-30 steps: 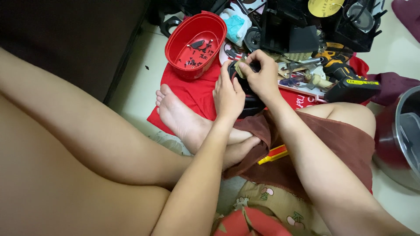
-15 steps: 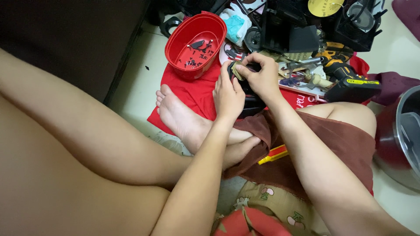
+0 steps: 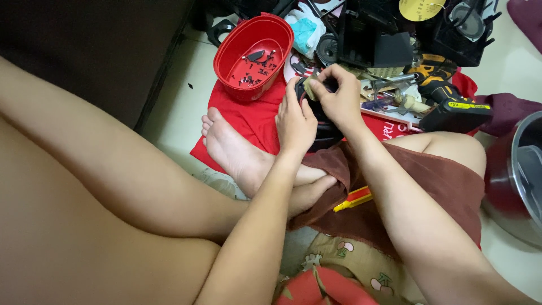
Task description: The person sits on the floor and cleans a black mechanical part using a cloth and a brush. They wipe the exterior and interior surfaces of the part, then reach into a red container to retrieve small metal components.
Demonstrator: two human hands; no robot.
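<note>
Sitting on the floor, the person has both hands on a small black part over the red cloth. The left hand cups it from the left; the right hand has its grip pinched on the top. A red tub of black bits sits just beyond, left.

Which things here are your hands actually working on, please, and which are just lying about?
In hand: left hand and right hand both grip the small black part.

Lying about: red tub of dark bits, cordless drill, yellow-red screwdriver, red cloth.
</note>
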